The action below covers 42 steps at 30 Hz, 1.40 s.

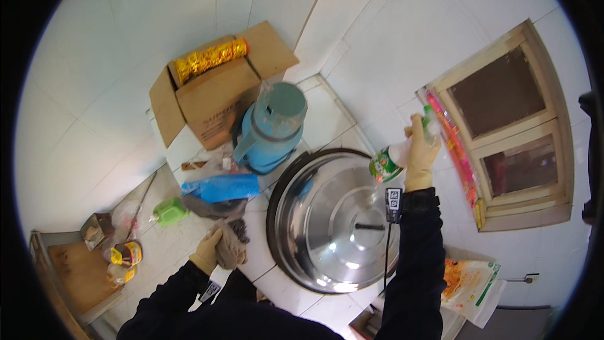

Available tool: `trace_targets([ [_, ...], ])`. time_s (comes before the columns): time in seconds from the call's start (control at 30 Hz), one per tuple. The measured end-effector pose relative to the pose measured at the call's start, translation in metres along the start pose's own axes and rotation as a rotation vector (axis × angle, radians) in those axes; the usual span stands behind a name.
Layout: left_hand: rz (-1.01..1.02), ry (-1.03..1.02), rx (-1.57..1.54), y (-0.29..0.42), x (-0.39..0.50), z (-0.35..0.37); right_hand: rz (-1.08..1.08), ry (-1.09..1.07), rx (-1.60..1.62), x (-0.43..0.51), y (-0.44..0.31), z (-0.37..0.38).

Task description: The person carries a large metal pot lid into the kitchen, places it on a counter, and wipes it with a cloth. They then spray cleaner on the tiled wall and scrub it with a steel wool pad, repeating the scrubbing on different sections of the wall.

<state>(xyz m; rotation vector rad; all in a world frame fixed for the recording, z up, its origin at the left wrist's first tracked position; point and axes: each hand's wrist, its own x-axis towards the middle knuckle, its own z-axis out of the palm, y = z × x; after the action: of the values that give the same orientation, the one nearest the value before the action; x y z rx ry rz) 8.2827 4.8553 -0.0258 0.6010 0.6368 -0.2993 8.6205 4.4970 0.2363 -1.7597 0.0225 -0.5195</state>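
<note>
My right hand (423,156), in a pale yellow glove, grips a spray bottle (387,164) with a green trigger head and a green and white label. The bottle is tilted over the right rim of a large round metal lid (330,217) with a dark handle. My left hand (207,250), gloved the same way, holds a crumpled brown-grey cloth (230,245) near the edge of the white tiled counter, left of the lid. A blue plastic bag (224,188) lies just beyond the cloth, on something dark grey.
An open cardboard box (217,104) carries a shiny gold tube (212,59). Beside it stands a blue appliance with a clear jug (273,127). A green plastic container (170,211) and bottles (125,255) sit lower left. A wood-framed window (500,89) is at right, above a food-print bag (472,288).
</note>
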Motion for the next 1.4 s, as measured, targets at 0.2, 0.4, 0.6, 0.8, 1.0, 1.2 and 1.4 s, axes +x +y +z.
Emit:
trace_targets([
  [0.2, 0.05, -0.014, 0.093, -0.01, -0.007, 0.0, 0.026, -0.125, 0.055, -0.066, -0.015, -0.027],
  [0.4, 0.0, -0.037, 0.118, -0.016, -0.035, 0.014, 0.036, -0.099, -0.055, -0.162, -0.034, -0.127],
  [0.6, 0.065, -0.075, 0.2, -0.044, -0.068, 0.022, 0.238, -0.116, -0.21, -0.284, -0.061, -0.245],
  [0.8, 0.058, 0.073, 0.083, -0.081, -0.112, -0.002, 0.565, -0.037, -0.143, -0.409, -0.054, -0.272],
  [1.0, 0.095, 0.123, -0.019, -0.086, -0.162, -0.021, 0.643, -0.347, -0.079, -0.477, -0.007, -0.217],
  [1.2, 0.076, 0.112, -0.073, -0.044, -0.154, -0.04, 0.582, -0.375, -0.089, -0.494, 0.032, -0.099],
  [1.4, 0.062, 0.13, -0.11, 0.021, -0.117, -0.08, 0.292, -0.272, -0.164, -0.435, 0.06, 0.025],
])
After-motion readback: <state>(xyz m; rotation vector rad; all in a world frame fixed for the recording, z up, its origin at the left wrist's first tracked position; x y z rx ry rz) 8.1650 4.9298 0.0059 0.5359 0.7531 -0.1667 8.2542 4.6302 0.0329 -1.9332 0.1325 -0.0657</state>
